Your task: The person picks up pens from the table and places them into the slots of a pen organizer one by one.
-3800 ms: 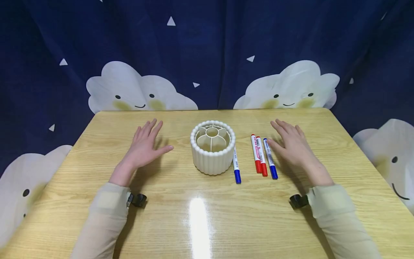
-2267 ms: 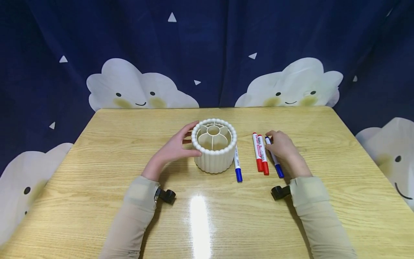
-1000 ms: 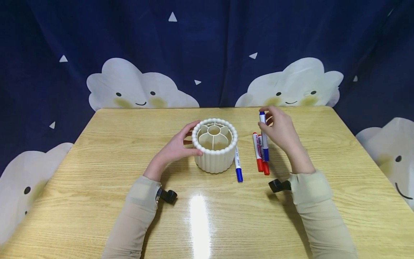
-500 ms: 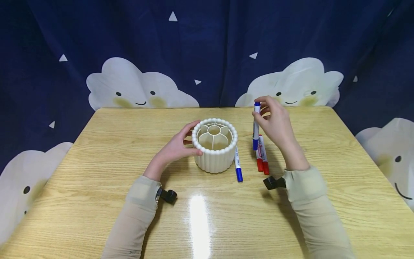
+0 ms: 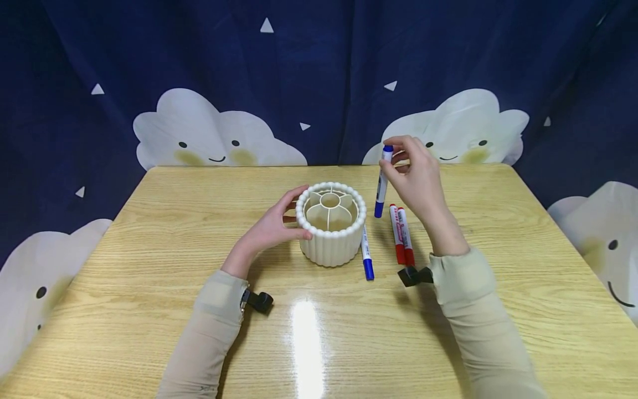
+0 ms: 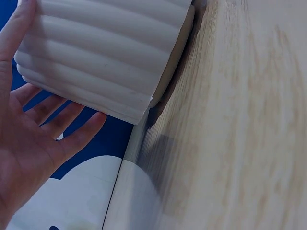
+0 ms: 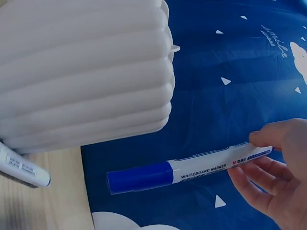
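Observation:
My left hand holds the left side of a cream ribbed pen holder, thumb at the front and fingers behind. Petal-like dividers surround a round middle slot inside the holder. Up in the air, right of the holder and behind it, my right hand pinches a blue whiteboard marker near its upper end. The marker's blue cap points down, as its lettered barrel and cap show in the right wrist view. Beside the holder's right wall lies another blue marker on the table.
Two red-capped markers lie side by side on the wooden table, right of the holder. A dark blue curtain with white clouds hangs behind the table's far edge. Black wrist cameras stick out from both sleeves.
My left hand came to the holder and has stayed there. My right hand picked up the blue marker from beside the red ones, raised it upright and carried it left toward the holder.

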Demonstrator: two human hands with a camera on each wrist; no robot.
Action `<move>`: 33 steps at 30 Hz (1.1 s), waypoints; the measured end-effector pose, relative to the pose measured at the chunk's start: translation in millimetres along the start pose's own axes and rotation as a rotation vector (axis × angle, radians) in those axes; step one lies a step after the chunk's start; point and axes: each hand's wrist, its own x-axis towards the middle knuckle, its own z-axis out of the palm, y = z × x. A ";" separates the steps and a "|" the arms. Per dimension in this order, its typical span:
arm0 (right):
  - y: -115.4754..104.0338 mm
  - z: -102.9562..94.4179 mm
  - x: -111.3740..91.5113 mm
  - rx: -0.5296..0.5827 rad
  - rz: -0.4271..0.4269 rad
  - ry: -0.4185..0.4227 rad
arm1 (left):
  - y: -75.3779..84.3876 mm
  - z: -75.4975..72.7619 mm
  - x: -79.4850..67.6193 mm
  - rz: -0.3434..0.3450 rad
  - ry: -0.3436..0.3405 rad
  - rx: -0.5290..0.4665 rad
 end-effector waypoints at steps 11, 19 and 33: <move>-13.5 3.0 11.8 0.061 -0.075 0.072 | 0.3 0.4 -0.2 -0.012 0.003 -0.008; -23.4 3.6 16.9 0.074 -0.100 0.127 | 0.3 0.2 0.2 -0.012 0.001 -0.011; -43.9 10.1 24.7 0.166 -0.104 0.234 | -30.6 0.0 10.0 0.029 0.017 -0.005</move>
